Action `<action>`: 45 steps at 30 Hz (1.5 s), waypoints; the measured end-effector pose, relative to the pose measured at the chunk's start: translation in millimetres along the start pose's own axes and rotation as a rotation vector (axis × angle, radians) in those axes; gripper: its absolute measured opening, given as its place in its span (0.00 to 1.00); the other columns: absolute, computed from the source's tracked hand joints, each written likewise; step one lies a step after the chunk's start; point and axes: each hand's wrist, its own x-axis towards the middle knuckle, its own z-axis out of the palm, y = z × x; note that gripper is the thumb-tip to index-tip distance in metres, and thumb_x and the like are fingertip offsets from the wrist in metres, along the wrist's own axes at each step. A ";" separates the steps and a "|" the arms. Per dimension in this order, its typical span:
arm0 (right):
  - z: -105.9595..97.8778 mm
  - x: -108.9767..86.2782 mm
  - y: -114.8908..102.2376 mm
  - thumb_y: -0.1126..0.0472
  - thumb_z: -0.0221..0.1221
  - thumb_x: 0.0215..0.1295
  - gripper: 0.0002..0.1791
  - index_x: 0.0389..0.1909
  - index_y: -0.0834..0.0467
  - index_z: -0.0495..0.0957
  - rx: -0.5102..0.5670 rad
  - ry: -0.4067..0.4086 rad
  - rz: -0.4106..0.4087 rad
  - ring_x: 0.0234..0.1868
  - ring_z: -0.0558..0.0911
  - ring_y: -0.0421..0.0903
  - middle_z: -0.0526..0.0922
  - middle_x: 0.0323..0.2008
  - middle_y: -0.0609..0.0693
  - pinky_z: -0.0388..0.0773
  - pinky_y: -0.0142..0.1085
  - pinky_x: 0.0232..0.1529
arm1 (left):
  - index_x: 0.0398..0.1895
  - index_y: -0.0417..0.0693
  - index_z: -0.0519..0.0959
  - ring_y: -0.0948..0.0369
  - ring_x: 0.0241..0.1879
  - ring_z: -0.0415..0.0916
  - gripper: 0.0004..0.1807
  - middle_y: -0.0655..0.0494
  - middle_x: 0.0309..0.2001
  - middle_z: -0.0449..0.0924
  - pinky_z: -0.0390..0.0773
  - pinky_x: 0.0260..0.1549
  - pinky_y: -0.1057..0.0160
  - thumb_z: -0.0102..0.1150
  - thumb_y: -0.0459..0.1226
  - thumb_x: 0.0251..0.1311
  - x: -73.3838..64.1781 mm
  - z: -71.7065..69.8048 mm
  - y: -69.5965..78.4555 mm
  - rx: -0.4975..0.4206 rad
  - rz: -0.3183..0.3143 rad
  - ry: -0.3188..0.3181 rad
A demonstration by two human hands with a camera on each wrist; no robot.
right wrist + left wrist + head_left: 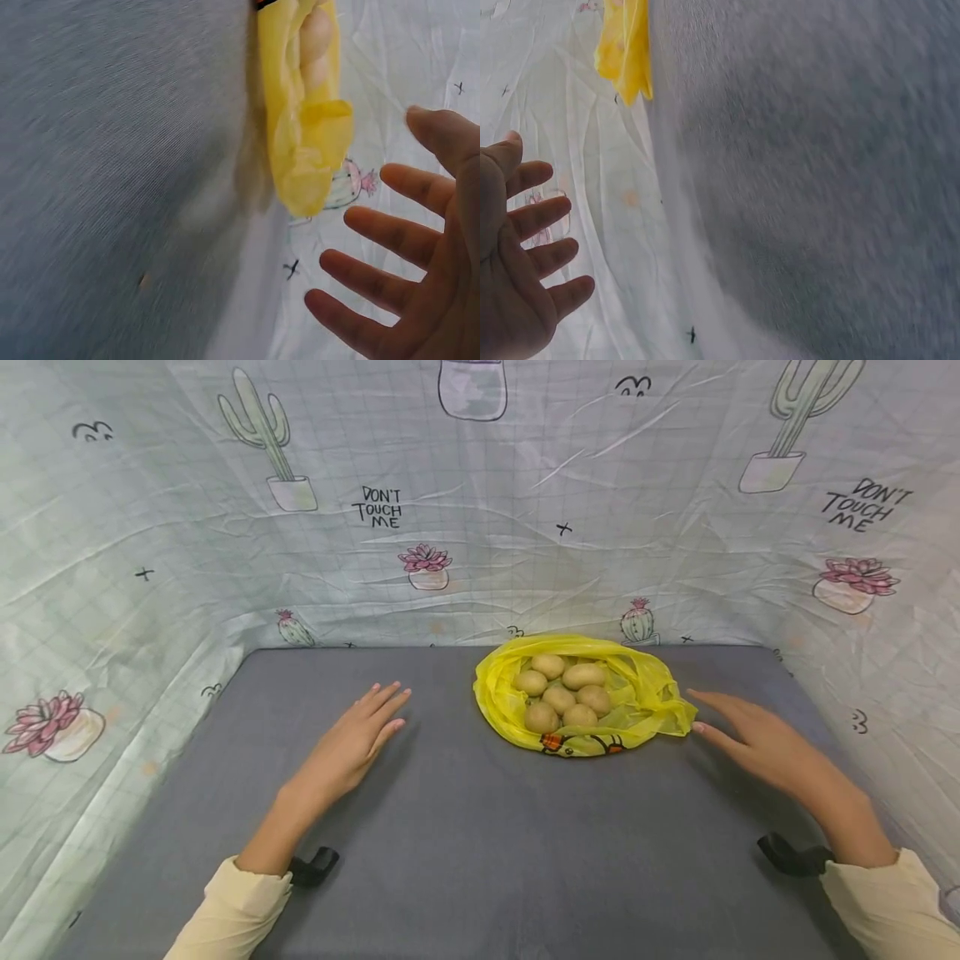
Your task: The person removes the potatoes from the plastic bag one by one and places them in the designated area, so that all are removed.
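Note:
A yellow plastic bag [495, 718] lies at the back of the table, its mouth spread wide around several potatoes [558, 698]. Orange and black print shows on the bag's near side. My right hand [772, 743] is just right of the bag, fingertips close by its gathered end, fingers spread and holding nothing. In the right wrist view the same bag [300, 150] stands beyond the spread fingers [367, 281]. To the left of the bag, my left hand [348, 747] hovers over the table with extended fingers and nothing in it.
The grey table [480, 852] runs back to a hanging cloth [525, 552] printed with cacti and lettering, which also encloses both sides. Black straps [795, 856] sit at the wrists below cream sleeves.

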 end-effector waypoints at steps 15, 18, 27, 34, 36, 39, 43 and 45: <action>-3.0 50.5 5.9 0.42 0.53 0.77 0.40 0.81 0.53 0.52 0.338 -0.241 0.094 0.69 0.65 0.74 0.52 0.78 0.66 0.70 0.67 0.57 | 0.78 0.49 0.63 0.48 0.77 0.53 0.30 0.49 0.78 0.57 0.57 0.72 0.43 0.42 0.52 0.80 12.6 5.0 21.1 -0.085 -0.016 -0.042; -3.7 62.0 7.1 0.42 0.54 0.76 0.42 0.82 0.52 0.49 0.413 -0.289 0.121 0.72 0.61 0.73 0.47 0.79 0.66 0.73 0.64 0.57 | 0.77 0.49 0.63 0.49 0.77 0.54 0.30 0.49 0.78 0.56 0.58 0.71 0.43 0.42 0.52 0.80 13.1 4.9 23.2 -0.088 -0.020 -0.052; -2.5 83.3 8.1 0.44 0.60 0.72 0.46 0.82 0.52 0.47 0.460 -0.343 0.129 0.76 0.41 0.76 0.40 0.80 0.66 0.50 0.74 0.65 | 0.77 0.49 0.64 0.48 0.77 0.55 0.28 0.49 0.78 0.57 0.59 0.71 0.42 0.45 0.49 0.80 17.5 5.8 27.8 -0.098 -0.023 -0.065; -1.1 93.2 20.7 0.54 0.64 0.71 0.43 0.79 0.54 0.51 0.587 -0.406 0.123 0.76 0.34 0.77 0.35 0.79 0.69 0.45 0.77 0.65 | 0.77 0.50 0.65 0.48 0.76 0.56 0.28 0.48 0.78 0.57 0.60 0.70 0.41 0.46 0.48 0.79 23.4 6.5 33.2 -0.093 -0.014 -0.075; -2.5 95.1 26.3 0.54 0.63 0.72 0.42 0.79 0.53 0.50 0.601 -0.440 0.136 0.76 0.35 0.76 0.34 0.79 0.71 0.50 0.76 0.64 | 0.76 0.51 0.65 0.48 0.76 0.56 0.27 0.49 0.78 0.57 0.60 0.70 0.42 0.45 0.48 0.80 25.0 6.6 34.5 -0.098 -0.009 -0.079; -5.1 96.9 34.9 0.54 0.61 0.73 0.41 0.80 0.51 0.51 0.604 -0.486 0.152 0.77 0.35 0.74 0.34 0.78 0.72 0.55 0.76 0.62 | 0.76 0.51 0.66 0.49 0.76 0.56 0.27 0.49 0.78 0.58 0.60 0.71 0.42 0.45 0.48 0.80 27.1 6.9 36.1 -0.106 0.001 -0.081; -5.9 97.7 49.0 0.56 0.60 0.74 0.36 0.77 0.55 0.56 0.627 -0.515 0.146 0.77 0.46 0.71 0.41 0.78 0.70 0.62 0.70 0.62 | 0.75 0.52 0.67 0.49 0.76 0.55 0.26 0.49 0.78 0.57 0.59 0.71 0.43 0.42 0.49 0.80 30.1 6.2 39.5 -0.109 0.012 -0.093; -5.3 97.3 56.0 0.56 0.59 0.75 0.32 0.74 0.58 0.61 0.635 -0.516 0.142 0.74 0.59 0.63 0.49 0.77 0.67 0.69 0.60 0.61 | 0.75 0.53 0.67 0.49 0.76 0.55 0.26 0.49 0.78 0.57 0.59 0.71 0.42 0.40 0.51 0.81 32.0 5.3 41.7 -0.108 0.016 -0.101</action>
